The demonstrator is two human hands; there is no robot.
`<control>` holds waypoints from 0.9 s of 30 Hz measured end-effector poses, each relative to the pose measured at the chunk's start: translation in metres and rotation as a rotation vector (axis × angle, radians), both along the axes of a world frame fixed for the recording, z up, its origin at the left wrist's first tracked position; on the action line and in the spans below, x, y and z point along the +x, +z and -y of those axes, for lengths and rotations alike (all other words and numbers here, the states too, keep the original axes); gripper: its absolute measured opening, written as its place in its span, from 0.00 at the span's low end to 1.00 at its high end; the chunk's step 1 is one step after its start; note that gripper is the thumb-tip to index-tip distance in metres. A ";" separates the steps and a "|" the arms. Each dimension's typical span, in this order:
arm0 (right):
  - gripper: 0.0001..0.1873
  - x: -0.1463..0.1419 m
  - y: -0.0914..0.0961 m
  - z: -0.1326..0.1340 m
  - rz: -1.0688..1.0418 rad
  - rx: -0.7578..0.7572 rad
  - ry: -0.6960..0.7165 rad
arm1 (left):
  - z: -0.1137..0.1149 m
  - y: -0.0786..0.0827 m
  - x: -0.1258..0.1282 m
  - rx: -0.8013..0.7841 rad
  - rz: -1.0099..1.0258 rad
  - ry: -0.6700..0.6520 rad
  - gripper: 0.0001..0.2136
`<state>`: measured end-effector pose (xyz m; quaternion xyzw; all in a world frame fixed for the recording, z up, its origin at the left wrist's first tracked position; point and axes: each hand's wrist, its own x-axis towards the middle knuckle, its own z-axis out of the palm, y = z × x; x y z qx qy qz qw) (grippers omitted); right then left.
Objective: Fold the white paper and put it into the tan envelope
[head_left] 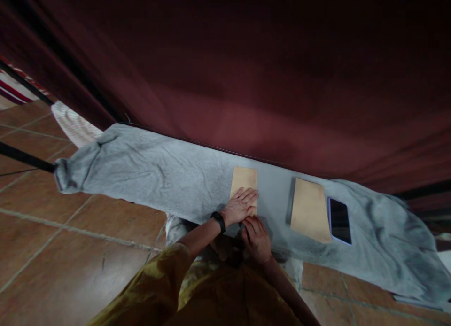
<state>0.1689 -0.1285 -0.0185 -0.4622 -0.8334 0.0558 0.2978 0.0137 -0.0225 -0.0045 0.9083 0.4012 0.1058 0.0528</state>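
Observation:
A flat brown paper envelope (244, 178) lies on the grey cloth in front of me, with faint print near its far right corner. My left hand (241, 206), a dark band on its wrist, rests flat across the envelope with the fingers stretched out. Close beside it, my right hand (257, 237) has its fingers bent at the envelope's near edge, below the left fingers. The two hands hide the near part of the paper. To the right sits a pile of similar brown envelopes (310, 209).
A phone (340, 221) with a dark screen lies right of the pile. The grey cloth (148, 171) covers a long narrow surface, wrinkled at both ends. Dark red fabric (246, 114) hangs along the far edge. Brown floor tiles (105, 260) show below.

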 end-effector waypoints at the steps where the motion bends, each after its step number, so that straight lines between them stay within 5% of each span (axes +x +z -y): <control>1: 0.18 0.001 -0.001 0.000 0.000 -0.002 0.000 | 0.002 0.001 0.000 0.002 0.000 0.000 0.25; 19: 0.12 0.000 0.000 0.000 -0.202 -0.086 -0.096 | 0.037 0.021 -0.013 -0.020 0.025 -0.071 0.26; 27: 0.20 0.003 0.006 -0.002 -0.240 -0.155 -0.103 | 0.063 0.029 -0.036 -0.033 0.000 -0.178 0.30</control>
